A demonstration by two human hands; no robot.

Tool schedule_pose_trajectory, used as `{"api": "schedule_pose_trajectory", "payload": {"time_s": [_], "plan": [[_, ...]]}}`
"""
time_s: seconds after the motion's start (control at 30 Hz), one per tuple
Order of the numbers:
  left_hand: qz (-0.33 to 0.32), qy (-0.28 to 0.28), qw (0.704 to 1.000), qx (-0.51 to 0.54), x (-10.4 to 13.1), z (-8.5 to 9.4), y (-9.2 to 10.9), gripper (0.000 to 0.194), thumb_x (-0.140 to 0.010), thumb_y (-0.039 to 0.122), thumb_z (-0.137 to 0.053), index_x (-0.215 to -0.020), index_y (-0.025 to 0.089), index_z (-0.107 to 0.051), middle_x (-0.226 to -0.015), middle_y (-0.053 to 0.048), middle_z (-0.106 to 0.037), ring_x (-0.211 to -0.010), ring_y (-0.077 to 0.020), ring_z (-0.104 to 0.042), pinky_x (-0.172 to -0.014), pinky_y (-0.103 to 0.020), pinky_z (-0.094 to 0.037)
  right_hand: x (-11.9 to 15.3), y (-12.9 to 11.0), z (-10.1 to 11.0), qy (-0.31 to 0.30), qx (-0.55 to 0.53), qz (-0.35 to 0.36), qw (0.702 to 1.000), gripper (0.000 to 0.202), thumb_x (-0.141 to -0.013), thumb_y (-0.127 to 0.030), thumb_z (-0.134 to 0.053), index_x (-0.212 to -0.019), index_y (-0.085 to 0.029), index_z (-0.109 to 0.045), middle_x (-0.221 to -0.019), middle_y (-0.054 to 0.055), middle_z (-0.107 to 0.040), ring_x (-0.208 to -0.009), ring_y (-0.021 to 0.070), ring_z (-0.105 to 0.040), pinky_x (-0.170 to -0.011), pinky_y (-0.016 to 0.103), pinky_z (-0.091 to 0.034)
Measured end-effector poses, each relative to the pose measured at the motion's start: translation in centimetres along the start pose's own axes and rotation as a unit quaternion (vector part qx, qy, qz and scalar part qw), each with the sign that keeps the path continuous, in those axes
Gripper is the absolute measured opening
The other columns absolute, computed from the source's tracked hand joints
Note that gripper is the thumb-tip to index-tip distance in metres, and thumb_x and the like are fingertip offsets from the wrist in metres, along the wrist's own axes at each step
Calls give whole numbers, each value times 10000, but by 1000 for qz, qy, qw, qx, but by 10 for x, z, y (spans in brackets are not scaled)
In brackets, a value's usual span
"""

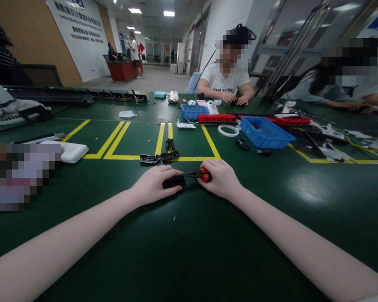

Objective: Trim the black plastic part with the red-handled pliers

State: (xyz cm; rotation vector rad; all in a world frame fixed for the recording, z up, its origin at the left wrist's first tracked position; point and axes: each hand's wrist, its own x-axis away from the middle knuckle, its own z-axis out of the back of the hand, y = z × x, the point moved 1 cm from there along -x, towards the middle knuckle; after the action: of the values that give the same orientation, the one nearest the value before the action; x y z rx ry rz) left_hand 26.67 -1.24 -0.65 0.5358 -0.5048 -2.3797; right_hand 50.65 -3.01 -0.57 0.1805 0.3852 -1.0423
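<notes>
Fingers of my left hand (153, 183) are wrapped round a small black plastic part (174, 181), held low over the green table. My right hand (221, 178) grips pliers (193, 174) by their red handles. The plier jaws point left and meet the upper edge of the black part; whether they pinch it I cannot make out. Just beyond my hands lie several black plastic pieces (150, 159), some on the yellow tape line. A tiny white scrap (174, 218) rests on the table nearer to me.
A blue bin (264, 133) stands right of centre, with a tape roll (228, 130) and a black piece (242, 144) beside it. Further back are a smaller blue bin (193, 112) and a red strip (216, 118). A white box-like object (73, 152) lies left. A co-worker (227, 79) sits opposite.
</notes>
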Motion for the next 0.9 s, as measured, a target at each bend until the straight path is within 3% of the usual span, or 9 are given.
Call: {"api": "schedule_pose_trajectory", "payload": {"time_s": [0.1, 0.27, 0.4, 0.53, 0.67, 0.73, 0.83, 0.9], "plan": [[8, 22, 1000, -15, -1, -1, -2, 362, -883, 371, -623, -1216, 231, -604, -1055, -61, -643, -955, -245, -590, -828, -389, -485, 0, 1, -1, 13, -17, -9, 1000, 144, -807, -328, -587, -832, -198, -530, -878, 73, -643, -849, 229, -582, -730, 323, -384], [-15, 13, 999, -26, -3, -4, -7, 322, -887, 339, -616, -1188, 223, -608, -1094, -62, -625, -977, -249, -564, -867, -409, -472, 1, 2, 0, 20, -25, -4, 999, 130, -783, -289, -591, -827, -187, -524, -862, 80, -629, -826, 230, -573, -729, 328, -407], [-13, 22, 999, -37, -1, -1, -5, 372, -860, 371, -641, -1198, 222, -596, -1178, -75, -586, -1069, -269, -545, -939, -445, -425, 1, -8, 9, 31, -29, 24, 999, 132, -768, -263, -597, -848, -181, -532, -859, 84, -622, -805, 228, -559, -734, 335, -413], [-15, 103, 993, -48, 4, 10, 16, 458, -827, 357, -679, -1251, 235, -558, -1244, -73, -568, -1205, -297, -478, -1063, -505, -279, 2, -25, 26, 48, -4, 42, 998, 148, -779, -258, -591, -894, -172, -554, -894, 91, -633, -849, 240, -561, -741, 340, -394], [-15, 129, 989, 74, 9, 7, 48, 460, -807, 274, -693, -1245, 253, -554, -1259, -70, -565, -1228, -301, -474, -1068, -497, -309, 3, -38, 40, 75, 13, 41, 996, 173, -772, -280, -596, -902, -168, -569, -904, 92, -632, -868, 244, -553, -717, 335, -365], [19, 120, 966, 226, 10, -3, 65, 451, -805, 256, -699, -1231, 247, -550, -1245, -75, -562, -1188, -285, -516, -1022, -461, -401, 4, -45, 45, 80, 9, 34, 996, 166, -775, -284, -588, -891, -167, -571, -891, 89, -631, -846, 235, -545, -707, 333, -356], [108, 68, 872, 472, 12, -17, 85, 355, -847, 283, -661, -1182, 228, -559, -1127, -67, -634, -1055, -263, -614, -910, -425, -506, 7, -58, 50, 82, -8, 44, 996, 162, -795, -281, -566, -901, -158, -576, -878, 83, -631, -800, 217, -531, -690, 332, -345], [158, 57, 827, 536, 14, -23, 94, 275, -844, 292, -664, -1102, 212, -608, -1059, -65, -670, -1046, -273, -624, -907, -432, -511, 8, -68, 52, 85, -13, 60, 994, 181, -820, -272, -537, -946, -150, -583, -880, 80, -636, -776, 210, -522, -687, 334, -341]]}}
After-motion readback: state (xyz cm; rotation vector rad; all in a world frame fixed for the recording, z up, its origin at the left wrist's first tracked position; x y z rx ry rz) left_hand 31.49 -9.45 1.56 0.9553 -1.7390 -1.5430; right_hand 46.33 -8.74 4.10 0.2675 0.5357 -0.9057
